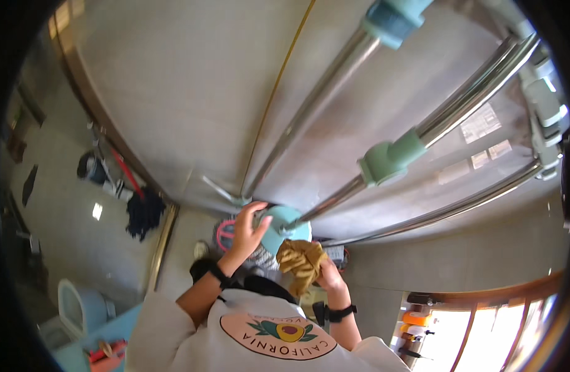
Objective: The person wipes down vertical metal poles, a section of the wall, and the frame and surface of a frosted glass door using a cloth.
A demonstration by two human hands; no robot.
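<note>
A mustard-brown cloth (300,263) hangs bunched in my right hand (329,274), its fingers closed on the fabric. The cloth overlaps the near right edge of a round turquoise disc (282,218). A metal pole (334,199) meets this disc near its middle and carries a green joint (384,162) higher up. At the disc's left edge is my left hand (249,230), thumb and fingers apart, with nothing seen in it. Whether its fingertips touch the disc, I cannot tell.
More metal tubes (483,93) with green fittings rise at the right against the grey wall. Below my left hand lies a pink and dark round thing (226,234). To the left are a dark mop (145,211), a bucket (91,167) and a white toilet (80,307).
</note>
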